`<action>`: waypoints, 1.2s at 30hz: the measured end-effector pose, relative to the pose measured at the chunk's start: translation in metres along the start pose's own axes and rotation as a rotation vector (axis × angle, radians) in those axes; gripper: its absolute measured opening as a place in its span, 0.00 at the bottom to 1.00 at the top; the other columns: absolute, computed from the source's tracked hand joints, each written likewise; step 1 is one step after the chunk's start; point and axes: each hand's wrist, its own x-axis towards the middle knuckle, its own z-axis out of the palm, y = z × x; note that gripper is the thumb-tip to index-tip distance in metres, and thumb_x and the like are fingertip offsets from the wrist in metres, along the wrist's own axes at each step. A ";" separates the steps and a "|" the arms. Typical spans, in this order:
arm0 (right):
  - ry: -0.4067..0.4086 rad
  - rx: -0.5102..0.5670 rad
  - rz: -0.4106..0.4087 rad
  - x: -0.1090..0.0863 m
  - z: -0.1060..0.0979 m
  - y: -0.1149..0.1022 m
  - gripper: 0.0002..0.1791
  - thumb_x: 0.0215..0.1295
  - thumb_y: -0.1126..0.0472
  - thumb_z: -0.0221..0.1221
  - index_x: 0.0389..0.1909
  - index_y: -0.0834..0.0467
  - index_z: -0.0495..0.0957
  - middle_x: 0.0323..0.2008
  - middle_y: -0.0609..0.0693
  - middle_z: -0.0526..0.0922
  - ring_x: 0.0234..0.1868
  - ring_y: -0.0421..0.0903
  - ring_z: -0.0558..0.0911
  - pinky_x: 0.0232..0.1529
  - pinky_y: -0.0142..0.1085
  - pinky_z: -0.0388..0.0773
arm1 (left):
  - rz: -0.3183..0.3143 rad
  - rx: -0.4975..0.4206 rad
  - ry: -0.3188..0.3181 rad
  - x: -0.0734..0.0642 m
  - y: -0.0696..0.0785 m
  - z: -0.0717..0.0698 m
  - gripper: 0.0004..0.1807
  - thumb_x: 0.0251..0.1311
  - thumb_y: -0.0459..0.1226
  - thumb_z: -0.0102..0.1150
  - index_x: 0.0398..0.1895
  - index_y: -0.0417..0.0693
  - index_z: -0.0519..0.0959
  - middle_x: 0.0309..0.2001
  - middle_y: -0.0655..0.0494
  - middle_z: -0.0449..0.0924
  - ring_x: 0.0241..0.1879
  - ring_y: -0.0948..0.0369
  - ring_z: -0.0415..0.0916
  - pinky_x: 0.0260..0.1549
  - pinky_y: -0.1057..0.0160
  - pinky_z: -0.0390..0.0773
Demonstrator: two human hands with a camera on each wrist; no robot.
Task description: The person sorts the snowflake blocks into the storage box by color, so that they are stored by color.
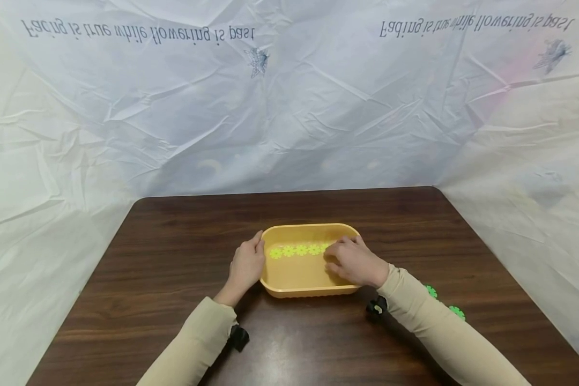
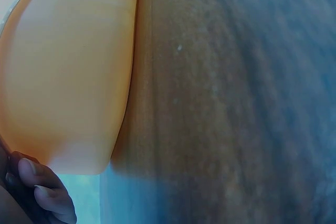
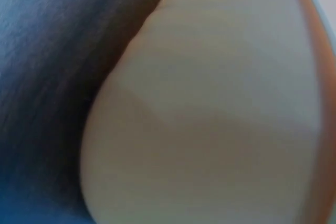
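Yellow and shallow, a tray point(image 1: 294, 274) is set on a dark wood-grained table point(image 1: 149, 257), just below the centre of the head view. Its left end is gripped by the left hand point(image 1: 246, 262), whose fingers are seen curled against the tray at the lower left of the left wrist view. Along the middle of the tray, yellow-green flower pieces point(image 1: 301, 250) are laid in a row; 4 are seen whole, and a 5th is partly covered by the right hand point(image 1: 354, 261). That hand is held over the tray's right part with fingers bent; whether a piece is pinched cannot be told. At the lower right of the head view, 2 green pieces point(image 1: 457, 312) are seen beside the right sleeve point(image 1: 429, 311). Across the top of the frame, a pale creased sheet point(image 1: 289, 118) is printed with upside-down lettering point(image 1: 140, 33).
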 end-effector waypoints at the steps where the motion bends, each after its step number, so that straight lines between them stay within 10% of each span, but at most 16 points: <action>1: 0.015 0.009 0.002 -0.001 -0.002 0.001 0.10 0.67 0.55 0.61 0.45 0.53 0.84 0.45 0.45 0.84 0.49 0.52 0.75 0.48 0.55 0.60 | -0.001 0.001 -0.001 0.000 0.000 0.000 0.24 0.76 0.41 0.40 0.70 0.45 0.66 0.14 0.52 0.70 0.08 0.62 0.59 0.08 0.65 0.62; 16: 0.271 0.115 0.172 -0.049 -0.071 0.051 0.13 0.69 0.63 0.57 0.53 0.59 0.80 0.48 0.54 0.83 0.46 0.52 0.73 0.46 0.52 0.61 | -0.010 -0.012 -0.008 -0.001 0.002 0.000 0.24 0.76 0.41 0.40 0.71 0.44 0.65 0.14 0.52 0.69 0.08 0.62 0.58 0.08 0.65 0.62; 36: -0.178 0.236 0.456 -0.112 -0.025 0.078 0.21 0.47 0.44 0.74 0.31 0.53 0.77 0.26 0.44 0.75 0.27 0.43 0.71 0.33 0.42 0.68 | -0.024 0.008 -0.010 0.001 0.000 0.000 0.24 0.75 0.42 0.41 0.71 0.45 0.66 0.20 0.51 0.72 0.11 0.61 0.60 0.12 0.62 0.64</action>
